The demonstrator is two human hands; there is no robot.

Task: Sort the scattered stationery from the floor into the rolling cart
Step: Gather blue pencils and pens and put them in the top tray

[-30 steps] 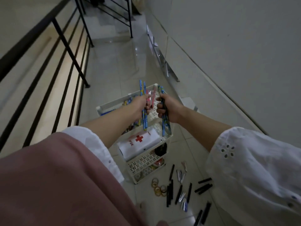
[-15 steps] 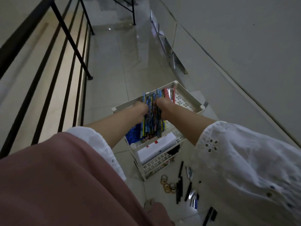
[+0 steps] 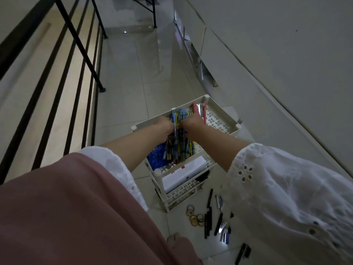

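A white rolling cart [image 3: 221, 109] stands on the tiled floor. Its top tray holds a bundle of blue and yellow patterned pencils [image 3: 181, 150], pink pens [image 3: 195, 109] at the far side and a blue notebook [image 3: 155, 159]. My left hand [image 3: 162, 127] and my right hand [image 3: 192, 124] are both down in the top tray, fingers closed around the pencil bundle from either side. A white box with red marks [image 3: 183, 174] lies on the tier below. Black pens [image 3: 209, 217], tape rings [image 3: 194, 217] and small clips [image 3: 219, 201] lie scattered on the floor by the cart.
A black metal railing [image 3: 80, 48] runs along the left. A grey wall [image 3: 267, 54] with a skirting ledge runs along the right, close behind the cart. Open tiled floor [image 3: 133, 73] stretches ahead. My pink skirt [image 3: 76, 217] fills the lower left.
Both hands came down from above the cart into the top tray with the pencils, which now lie flat in the tray. The camera tilted lower and closer.
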